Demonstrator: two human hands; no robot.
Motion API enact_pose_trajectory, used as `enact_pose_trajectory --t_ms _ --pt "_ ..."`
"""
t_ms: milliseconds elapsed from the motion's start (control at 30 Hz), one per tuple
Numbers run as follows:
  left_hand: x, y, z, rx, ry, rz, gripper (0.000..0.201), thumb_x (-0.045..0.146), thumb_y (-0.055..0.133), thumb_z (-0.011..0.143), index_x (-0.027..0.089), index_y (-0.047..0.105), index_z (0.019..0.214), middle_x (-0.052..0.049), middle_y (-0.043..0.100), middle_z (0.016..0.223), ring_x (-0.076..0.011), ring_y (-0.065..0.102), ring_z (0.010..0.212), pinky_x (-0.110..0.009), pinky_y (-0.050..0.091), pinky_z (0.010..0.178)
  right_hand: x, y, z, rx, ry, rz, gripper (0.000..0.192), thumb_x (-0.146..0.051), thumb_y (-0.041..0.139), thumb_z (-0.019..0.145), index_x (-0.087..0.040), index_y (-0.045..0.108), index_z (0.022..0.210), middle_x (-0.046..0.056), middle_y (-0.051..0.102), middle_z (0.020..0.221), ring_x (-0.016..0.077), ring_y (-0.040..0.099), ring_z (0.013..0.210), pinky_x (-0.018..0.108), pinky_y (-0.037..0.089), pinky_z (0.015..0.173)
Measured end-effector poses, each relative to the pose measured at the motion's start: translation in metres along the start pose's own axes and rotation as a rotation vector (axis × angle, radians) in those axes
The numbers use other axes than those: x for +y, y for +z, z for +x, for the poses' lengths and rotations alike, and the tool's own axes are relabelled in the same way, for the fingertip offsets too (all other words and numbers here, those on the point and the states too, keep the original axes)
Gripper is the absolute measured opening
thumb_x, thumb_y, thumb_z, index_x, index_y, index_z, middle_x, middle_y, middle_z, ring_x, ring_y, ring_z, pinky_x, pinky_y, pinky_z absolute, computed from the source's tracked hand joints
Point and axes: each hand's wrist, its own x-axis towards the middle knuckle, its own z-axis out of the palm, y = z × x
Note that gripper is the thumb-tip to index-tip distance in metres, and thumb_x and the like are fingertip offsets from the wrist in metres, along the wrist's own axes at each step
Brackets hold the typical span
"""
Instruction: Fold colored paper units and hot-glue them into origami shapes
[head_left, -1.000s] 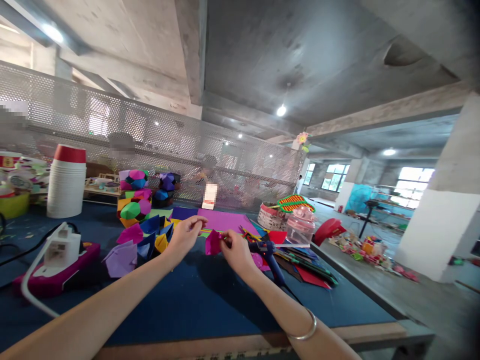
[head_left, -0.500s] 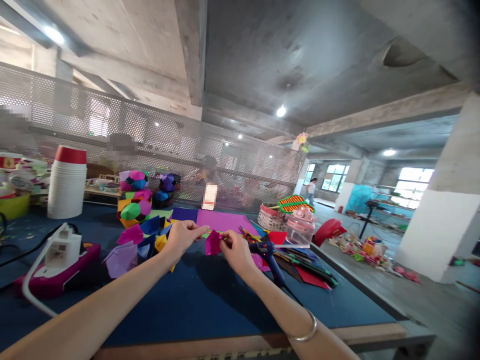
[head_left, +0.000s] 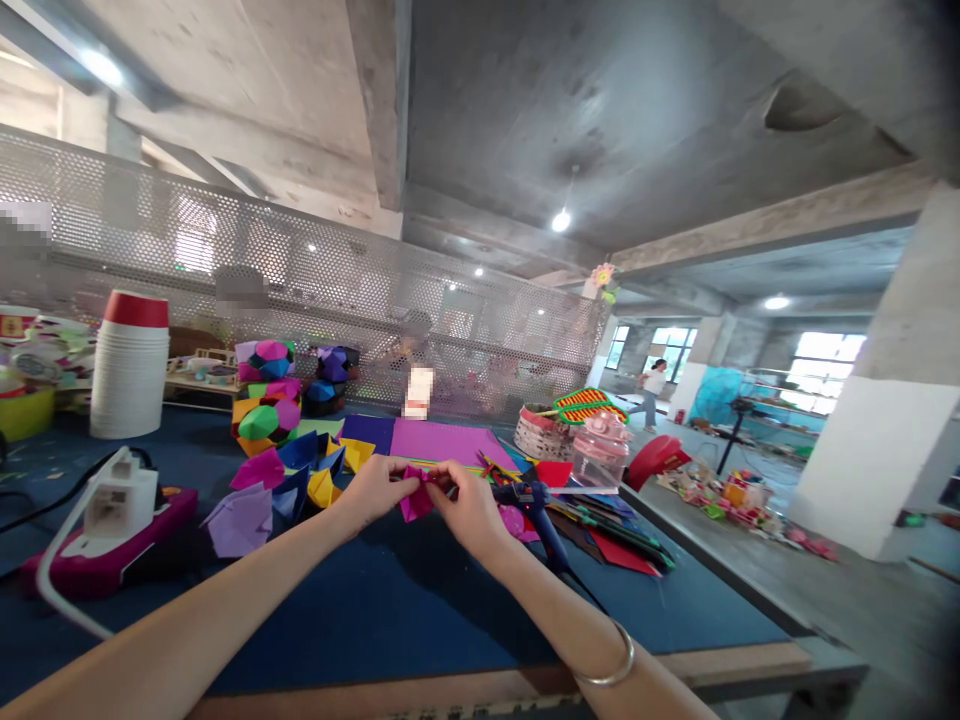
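A small folded magenta paper piece (head_left: 417, 506) is pinched from both sides above the blue table. My left hand (head_left: 381, 493) grips its left edge between thumb and fingers. On its right edge, the fingers of my right hand (head_left: 466, 505) are closed. A dark blue glue gun (head_left: 541, 515) lies just right of my right hand. Left of my left hand are folded paper pieces: a lilac one (head_left: 238, 520), a magenta one (head_left: 259, 468) and several blue and yellow ones (head_left: 324, 488). Purple sheets (head_left: 446, 442) lie behind my hands.
Finished multicoloured paper balls (head_left: 266, 418) are stacked at the back left. A stack of paper cups (head_left: 129, 370) and a power strip (head_left: 105, 560) stand at left. At right are a basket (head_left: 541, 432), a clear pink-lidded jar (head_left: 600, 460) and coloured sheets with scissors (head_left: 630, 540).
My left hand has come right and down to the magenta paper and now holds it too. A person in the far background has walked to the right.
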Motion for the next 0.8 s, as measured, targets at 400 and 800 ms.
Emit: enact_pose_trajectory --t_ms 400,800 --pt "0.005 -0.001 -0.004 0.027 0.054 0.156 0.023 0.031 0.055 0.069 0.014 0.070 0.067 -0.001 0.065 0.060 -0.0164 0.058 0.060 -0.023 0.042 0.055 -0.001 -0.003 0.002 0.064 -0.030 -0.055 0.021 -0.029 0.049 0.087 -0.018 0.064 0.080 0.003 0.065 0.076 0.0156 0.057 0.070 0.025 0.041 0.068" --pt "0.000 0.001 -0.003 0.093 -0.078 0.117 0.021 0.033 0.058 0.064 0.013 0.067 0.062 0.000 0.061 0.055 -0.0158 0.056 0.057 -0.023 0.039 0.053 -0.022 -0.040 -0.020 -0.058 0.153 0.168 0.028 -0.041 0.048 0.086 -0.019 0.063 0.096 0.004 0.066 0.093 0.0175 0.059 0.085 0.025 0.045 0.072"
